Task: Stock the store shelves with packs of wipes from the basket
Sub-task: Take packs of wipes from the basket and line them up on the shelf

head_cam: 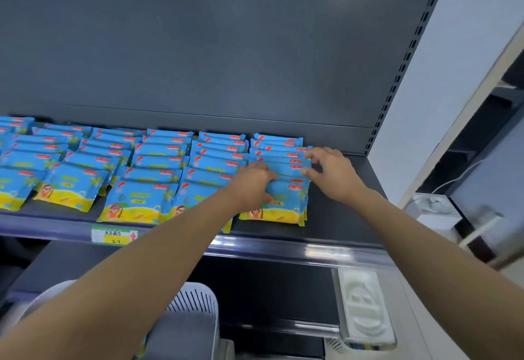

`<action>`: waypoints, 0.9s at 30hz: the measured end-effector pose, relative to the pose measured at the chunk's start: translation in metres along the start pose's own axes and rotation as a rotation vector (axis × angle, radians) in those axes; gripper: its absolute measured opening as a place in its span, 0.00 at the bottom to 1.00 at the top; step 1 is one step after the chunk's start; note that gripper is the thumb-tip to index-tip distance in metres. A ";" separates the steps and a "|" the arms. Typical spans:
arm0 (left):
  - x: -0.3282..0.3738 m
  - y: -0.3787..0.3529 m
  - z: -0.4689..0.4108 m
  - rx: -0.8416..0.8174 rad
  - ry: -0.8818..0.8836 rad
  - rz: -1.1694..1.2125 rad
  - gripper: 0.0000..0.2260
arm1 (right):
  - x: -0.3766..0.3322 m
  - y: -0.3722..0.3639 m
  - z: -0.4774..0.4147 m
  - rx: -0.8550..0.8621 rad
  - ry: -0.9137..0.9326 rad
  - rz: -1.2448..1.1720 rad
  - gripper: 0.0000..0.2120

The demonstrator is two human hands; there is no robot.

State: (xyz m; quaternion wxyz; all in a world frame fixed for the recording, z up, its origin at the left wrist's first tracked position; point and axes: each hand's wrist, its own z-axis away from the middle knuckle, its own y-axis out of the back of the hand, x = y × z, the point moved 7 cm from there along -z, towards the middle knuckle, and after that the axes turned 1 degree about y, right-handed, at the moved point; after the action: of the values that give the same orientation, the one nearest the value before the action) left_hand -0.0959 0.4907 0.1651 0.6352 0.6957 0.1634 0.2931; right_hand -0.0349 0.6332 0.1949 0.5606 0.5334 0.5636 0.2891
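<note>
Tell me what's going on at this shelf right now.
A person is stocking a store shelf with blue and yellow wipe packs. Both hands work on the rightmost row. The left hand grips its front packs from the left, and the right hand pinches pack edges on its right side, apparently squaring it up. Other rows already fill the shelf to the left. A white basket sits below.

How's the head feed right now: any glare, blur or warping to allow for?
Head view: wide-angle warps the slotted upright and shelf rail; glare streaks on the rail; left hand and right hand, on the rightmost wipes stack, look slightly soft.
</note>
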 end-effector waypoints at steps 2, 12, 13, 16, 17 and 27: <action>0.000 -0.004 -0.001 0.036 -0.004 -0.116 0.25 | -0.007 0.008 0.005 0.045 0.022 -0.007 0.18; -0.029 0.061 0.072 0.404 -0.043 0.007 0.20 | -0.106 0.016 0.026 0.221 0.238 0.087 0.18; -0.038 0.070 0.089 0.454 -0.049 0.019 0.19 | -0.122 0.013 0.031 0.228 0.267 0.084 0.18; -0.076 0.081 0.141 0.515 -0.014 0.037 0.18 | -0.176 -0.010 0.051 0.236 0.378 0.051 0.16; -0.090 0.079 0.158 0.504 0.008 0.048 0.18 | -0.193 -0.021 0.059 0.233 0.419 0.041 0.16; -0.207 -0.031 0.302 0.163 0.244 0.033 0.16 | -0.299 -0.211 0.136 -0.273 0.500 0.070 0.18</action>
State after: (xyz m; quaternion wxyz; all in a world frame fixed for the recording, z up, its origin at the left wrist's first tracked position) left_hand -0.0662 0.1332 0.0864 0.5470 0.7069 0.2510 0.3716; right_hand -0.0245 0.2639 0.0688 0.4604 0.3843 0.6215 0.5041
